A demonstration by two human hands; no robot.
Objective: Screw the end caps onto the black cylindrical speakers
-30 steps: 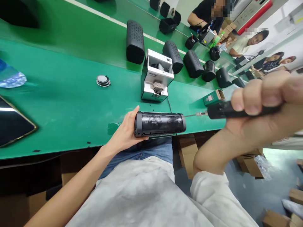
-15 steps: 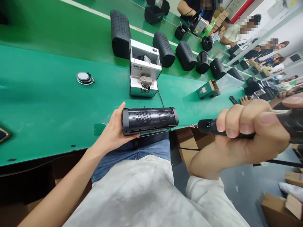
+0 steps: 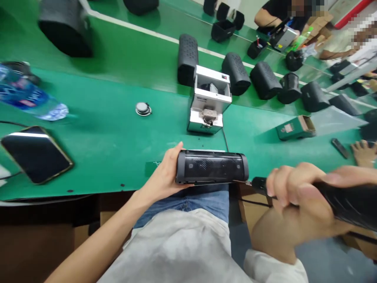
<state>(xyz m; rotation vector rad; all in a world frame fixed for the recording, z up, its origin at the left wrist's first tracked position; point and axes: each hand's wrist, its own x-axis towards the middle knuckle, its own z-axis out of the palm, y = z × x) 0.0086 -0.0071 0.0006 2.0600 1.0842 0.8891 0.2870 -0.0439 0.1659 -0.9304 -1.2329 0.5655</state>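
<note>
A black speaker housing (image 3: pixel 212 167) lies lengthwise at the front edge of the green table. My left hand (image 3: pixel 169 173) is closed around its left end, thumb on top and fingers below. My right hand (image 3: pixel 297 196) is wrapped round a black electric screwdriver (image 3: pixel 338 196), held level to the right. The screwdriver's thin bit reaches the lower right edge of the housing; whether it sits in a screw is too small to tell. Behind the housing stands a silver screw feeder (image 3: pixel 209 100).
Several black speaker shells (image 3: pixel 235 72) line the back of the table. Left are a small stack of discs (image 3: pixel 143 108), a phone (image 3: pixel 37 155) and a water bottle (image 3: pixel 29 94). A green box (image 3: pixel 294 127) stands right, near another person's hand (image 3: pixel 363 153). People sit opposite.
The view has swung left, so the phone and bottle now show. The housing's front has tilted slightly, and the screwdriver has come closer to its right end.
</note>
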